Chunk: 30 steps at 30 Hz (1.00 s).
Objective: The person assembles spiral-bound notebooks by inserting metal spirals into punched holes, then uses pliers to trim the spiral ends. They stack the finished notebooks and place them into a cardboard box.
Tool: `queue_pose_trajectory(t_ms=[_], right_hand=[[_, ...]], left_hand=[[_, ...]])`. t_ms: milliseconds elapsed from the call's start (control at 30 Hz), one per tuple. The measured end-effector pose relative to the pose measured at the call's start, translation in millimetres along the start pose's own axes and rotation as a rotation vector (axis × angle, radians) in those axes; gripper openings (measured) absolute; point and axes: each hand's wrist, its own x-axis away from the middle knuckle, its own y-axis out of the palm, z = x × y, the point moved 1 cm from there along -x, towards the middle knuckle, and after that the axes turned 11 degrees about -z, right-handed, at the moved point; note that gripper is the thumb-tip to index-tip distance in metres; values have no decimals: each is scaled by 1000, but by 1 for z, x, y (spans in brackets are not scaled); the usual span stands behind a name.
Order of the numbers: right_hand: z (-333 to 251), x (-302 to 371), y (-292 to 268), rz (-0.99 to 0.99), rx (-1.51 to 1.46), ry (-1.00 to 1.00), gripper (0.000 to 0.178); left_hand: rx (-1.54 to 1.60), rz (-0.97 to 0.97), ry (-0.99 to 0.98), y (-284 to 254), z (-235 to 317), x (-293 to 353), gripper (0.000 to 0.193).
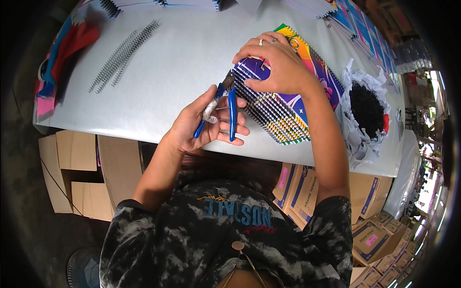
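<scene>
In my left hand (189,120), palm up, is a pair of blue-handled wire cutters (233,115), with white wrapping on one handle. Their jaws point at the near-left corner of a stack of spiral notebooks (276,113). These have purple covers with yellow and orange patterns, and their coil bindings lie side by side toward me. My right hand (281,65), wearing rings, curls over the stack's far-left end, thumb on the near side and fingers beyond. Part of the covers is hidden beneath it.
Loose wire coils (125,55) lie on the grey table (177,62). Crumpled paper (353,137) holds a black tangled heap at the right. Red and blue material (60,57) hangs at the left edge. More notebooks (360,29) are stacked far right; cardboard boxes (120,163) stand below.
</scene>
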Motion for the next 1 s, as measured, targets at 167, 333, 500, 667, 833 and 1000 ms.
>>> queue_pose_trajectory(t_ms=[167, 333, 500, 667, 833, 1000], right_hand=[[-1, 1, 0, -1, 6, 16, 34], [-1, 1, 2, 11, 15, 1, 32], [-4, 1, -1, 24, 22, -11, 32], [-2, 1, 2, 17, 39, -2, 33], [-2, 0, 1, 28, 44, -14, 33], [-1, 1, 2, 33, 52, -8, 34]], left_hand=[[-818, 371, -43, 8, -1, 1, 54], [-855, 380, -25, 0, -5, 0, 53], [62, -4, 0, -6, -3, -1, 62], [-1519, 698, -112, 10, -4, -1, 51], [-284, 207, -14, -1, -7, 2, 56], [-418, 255, -51, 1, -3, 6, 55]])
